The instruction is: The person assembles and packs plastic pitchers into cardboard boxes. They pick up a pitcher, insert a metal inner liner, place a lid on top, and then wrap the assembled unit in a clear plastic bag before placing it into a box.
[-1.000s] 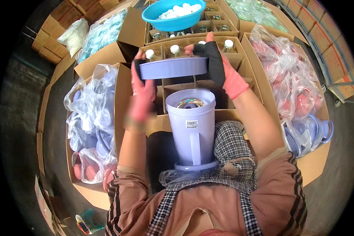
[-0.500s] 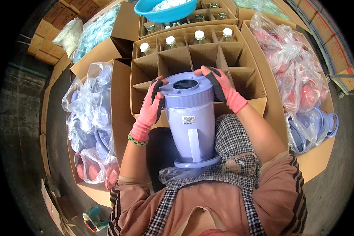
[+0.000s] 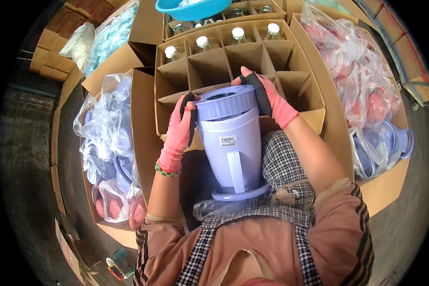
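Note:
A lavender plastic pitcher [image 3: 229,152] with a side handle and a white label stands upright at my lap, its wide base against the apron. Its round lid [image 3: 226,104] is tilted and raised off the rim, and the screw threads and a dark gap show beneath it. My left hand [image 3: 178,126], in a pink and black glove, grips the lid's left edge. On the opposite edge, my right hand [image 3: 268,95], gloved alike, holds the lid with fingers curled over it. The pitcher's inside is mostly hidden by the lid.
Ahead is a divided carton [image 3: 240,93] with several white-capped glass bottles [image 3: 238,34] in its far row. A blue basin [image 3: 193,11] sits beyond. Open cartons flank me, holding bagged lavender pitchers [image 3: 112,128] on the left and bagged pink ones [image 3: 362,90] on the right.
The lid has come up off the pitcher's rim and tilted, baring the threads. Both hands have risen slightly with it. The whole view has shifted a little.

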A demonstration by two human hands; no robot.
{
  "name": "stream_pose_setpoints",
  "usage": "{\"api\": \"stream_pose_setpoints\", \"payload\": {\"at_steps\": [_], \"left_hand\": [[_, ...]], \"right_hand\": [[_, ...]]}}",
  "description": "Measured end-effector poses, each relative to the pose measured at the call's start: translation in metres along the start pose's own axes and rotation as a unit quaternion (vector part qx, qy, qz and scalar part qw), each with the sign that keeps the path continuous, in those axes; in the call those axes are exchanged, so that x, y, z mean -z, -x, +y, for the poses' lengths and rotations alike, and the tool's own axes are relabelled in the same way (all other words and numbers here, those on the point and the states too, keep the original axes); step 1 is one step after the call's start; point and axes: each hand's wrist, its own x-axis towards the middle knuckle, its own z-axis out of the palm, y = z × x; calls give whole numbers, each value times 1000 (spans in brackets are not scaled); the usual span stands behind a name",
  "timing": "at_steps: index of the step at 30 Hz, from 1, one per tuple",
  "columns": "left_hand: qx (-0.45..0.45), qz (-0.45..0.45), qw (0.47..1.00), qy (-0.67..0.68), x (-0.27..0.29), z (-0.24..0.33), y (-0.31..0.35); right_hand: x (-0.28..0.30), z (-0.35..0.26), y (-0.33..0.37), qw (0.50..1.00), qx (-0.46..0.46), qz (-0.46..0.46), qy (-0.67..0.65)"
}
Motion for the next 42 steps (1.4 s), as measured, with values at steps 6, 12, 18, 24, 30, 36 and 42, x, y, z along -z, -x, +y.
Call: {"api": "stream_pose_setpoints", "payload": {"at_steps": [6, 12, 18, 24, 30, 36, 42], "left_hand": [[-61, -4, 995, -80, -4, 9, 16], [-145, -147, 976, -73, 13, 17, 0], [-283, -178, 920, -205, 20, 17, -5], [-315, -178, 899, -245, 21, 11, 0], [-290, -197, 886, -303, 14, 47, 7], [-325, -144, 877, -322, 12, 35, 13], [-283, -189, 904, -259, 26, 33, 11]], "right_hand": [[5, 9, 16, 989, 136, -46, 29], [7, -12, 44, 971, 157, -54, 170], [12, -31, 69, 782, 357, -128, 495], [20, -35, 79, 687, 334, -148, 629], [8, -35, 89, 679, 429, -88, 589], [4, -26, 84, 678, 424, -100, 592], [1, -29, 83, 680, 362, -120, 626]]}}
